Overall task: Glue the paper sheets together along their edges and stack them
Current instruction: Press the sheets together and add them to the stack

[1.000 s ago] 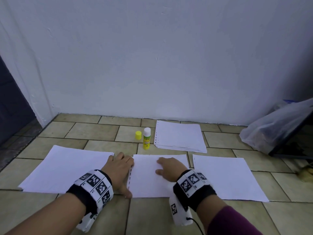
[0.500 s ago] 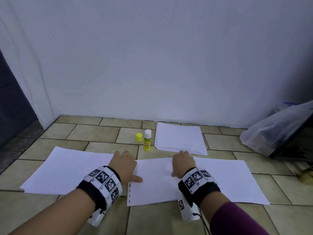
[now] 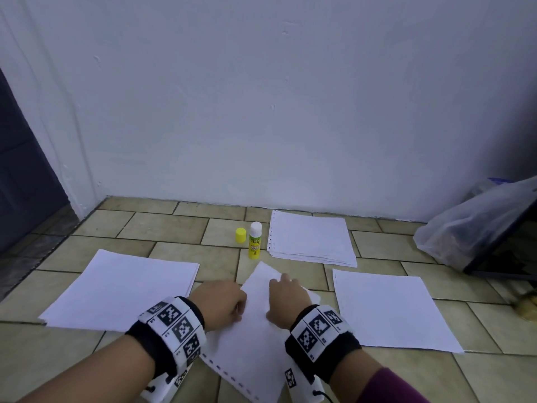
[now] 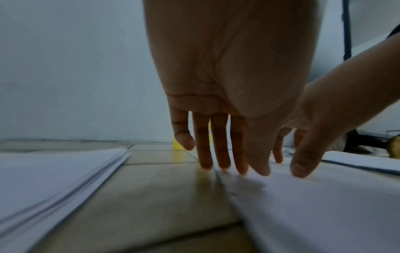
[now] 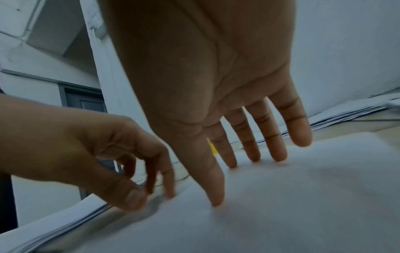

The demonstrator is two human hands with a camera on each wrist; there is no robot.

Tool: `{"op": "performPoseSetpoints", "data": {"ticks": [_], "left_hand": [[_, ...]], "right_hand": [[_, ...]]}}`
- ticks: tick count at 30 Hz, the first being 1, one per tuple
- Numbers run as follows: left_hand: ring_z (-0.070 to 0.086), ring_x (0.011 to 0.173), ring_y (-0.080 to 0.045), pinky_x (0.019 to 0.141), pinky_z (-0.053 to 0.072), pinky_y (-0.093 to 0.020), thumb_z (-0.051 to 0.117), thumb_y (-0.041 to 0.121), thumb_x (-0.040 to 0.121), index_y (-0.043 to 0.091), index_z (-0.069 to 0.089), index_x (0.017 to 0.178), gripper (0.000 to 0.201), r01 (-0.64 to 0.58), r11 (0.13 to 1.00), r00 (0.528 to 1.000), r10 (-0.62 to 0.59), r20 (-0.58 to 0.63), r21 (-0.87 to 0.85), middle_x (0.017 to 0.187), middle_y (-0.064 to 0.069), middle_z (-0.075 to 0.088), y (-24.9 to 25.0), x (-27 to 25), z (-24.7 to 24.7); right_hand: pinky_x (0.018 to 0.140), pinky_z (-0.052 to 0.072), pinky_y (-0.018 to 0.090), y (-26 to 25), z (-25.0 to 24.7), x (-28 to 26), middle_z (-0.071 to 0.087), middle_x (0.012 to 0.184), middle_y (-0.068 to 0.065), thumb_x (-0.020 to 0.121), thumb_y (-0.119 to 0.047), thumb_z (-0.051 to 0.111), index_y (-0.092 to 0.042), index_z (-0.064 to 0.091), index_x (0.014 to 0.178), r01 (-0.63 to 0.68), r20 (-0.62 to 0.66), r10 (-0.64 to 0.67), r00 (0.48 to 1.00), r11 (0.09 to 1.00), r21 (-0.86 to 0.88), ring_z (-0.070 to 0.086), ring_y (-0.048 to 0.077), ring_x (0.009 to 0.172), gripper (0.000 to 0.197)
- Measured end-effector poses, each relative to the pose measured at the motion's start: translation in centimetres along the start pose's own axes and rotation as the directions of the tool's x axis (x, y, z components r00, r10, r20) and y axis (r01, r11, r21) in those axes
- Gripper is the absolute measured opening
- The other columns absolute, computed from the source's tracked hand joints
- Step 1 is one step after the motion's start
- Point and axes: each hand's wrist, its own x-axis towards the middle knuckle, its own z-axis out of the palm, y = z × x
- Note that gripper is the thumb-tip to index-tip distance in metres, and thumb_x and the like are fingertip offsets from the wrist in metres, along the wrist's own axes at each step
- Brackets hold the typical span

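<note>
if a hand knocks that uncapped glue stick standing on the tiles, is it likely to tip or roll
The glue stick is tall and narrow on a small base, so a sideways knock would probably topple it. Its round body would then likely roll on the smooth tiled floor. With its yellow cap off beside it, the exposed tip might smear.

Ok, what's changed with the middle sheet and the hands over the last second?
The punched white middle sheet has turned from square to diagonal, one corner now toward the yellow glue stick. Left hand and right hand turned with it, fingers resting on top. The side sheets, far paper stack and yellow cap stayed put.
</note>
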Motion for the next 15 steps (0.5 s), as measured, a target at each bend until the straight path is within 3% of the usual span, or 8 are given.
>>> {"op": "performPoseSetpoints", "data": {"ticks": [3,6,8,11,13,15], "left_hand": [[0.036,0.131,-0.016,0.103,0.036,-0.03,0.062,0.046,0.087,0.018,0.041,0.137,0.061,0.041,0.999,0.999,-0.042,-0.03,-0.034,0.141,0.002,0.038,-0.6,0.0,0.6],[0.01,0.147,-0.018,0.118,0.021,-0.038,0.061,0.06,0.082,0.01,0.012,0.151,0.098,0.119,0.993,0.992,-0.118,0.054,-0.017,0.16,-0.003,0.009,-1.1,0.0,1.3],[-0.001,0.149,-0.017,0.12,0.013,-0.04,0.054,0.063,0.085,0.008,0.0,0.153,0.103,0.156,0.988,0.981,-0.157,0.114,0.018,0.162,-0.004,-0.004,-1.3,0.1,1.6],[-0.008,0.148,-0.018,0.119,0.01,-0.043,0.047,0.065,0.087,0.008,-0.006,0.153,0.102,0.164,0.985,0.976,-0.171,0.138,0.062,0.161,-0.006,-0.01,-1.3,0.4,2.1],[-0.01,0.148,-0.018,0.119,0.009,-0.045,0.046,0.066,0.087,0.009,-0.006,0.153,0.101,0.16,0.985,0.976,-0.168,0.141,0.071,0.161,-0.006,-0.01,-1.5,0.6,2.4],[-0.012,0.148,-0.017,0.12,0.008,-0.045,0.044,0.066,0.088,0.009,-0.007,0.153,0.1,0.162,0.984,0.973,-0.172,0.151,0.076,0.161,-0.006,-0.011,-1.6,0.6,2.5]], "right_hand": [[0.094,0.042,0.042,-1.1,-0.1,0.0,0.038,0.132,0.014,0.088,-0.012,0.055,-0.006,0.042,0.13,0.104,0.016,-0.104,0.994,0.995,-0.005,0.039,0.033,0.121,0.044],[0.096,0.041,0.043,-1.7,0.0,0.2,0.036,0.134,0.012,0.087,-0.01,0.056,-0.01,0.039,0.135,0.16,0.03,-0.161,0.987,0.987,0.007,0.036,0.031,0.124,0.051],[0.097,0.04,0.043,-1.9,0.0,0.4,0.034,0.137,0.011,0.087,-0.01,0.056,-0.01,0.037,0.137,0.149,0.031,-0.149,0.988,0.989,-0.003,0.034,0.03,0.126,0.053],[0.104,0.033,0.047,-2.4,0.1,1.0,0.02,0.152,0.009,0.088,-0.011,0.057,-0.011,0.025,0.145,0.182,0.02,-0.181,0.983,0.983,-0.019,0.025,0.029,0.136,0.065],[0.112,0.025,0.049,-2.8,0.1,1.2,0.012,0.158,0.003,0.088,-0.01,0.058,-0.014,0.013,0.15,0.26,0.06,-0.261,0.963,0.965,0.025,0.017,0.025,0.143,0.077],[0.118,0.012,0.049,-2.7,0.0,1.3,0.01,0.159,0.0,0.091,-0.011,0.053,-0.016,0.007,0.152,0.268,0.108,-0.276,0.955,0.96,0.084,0.011,0.019,0.146,0.076]]}}
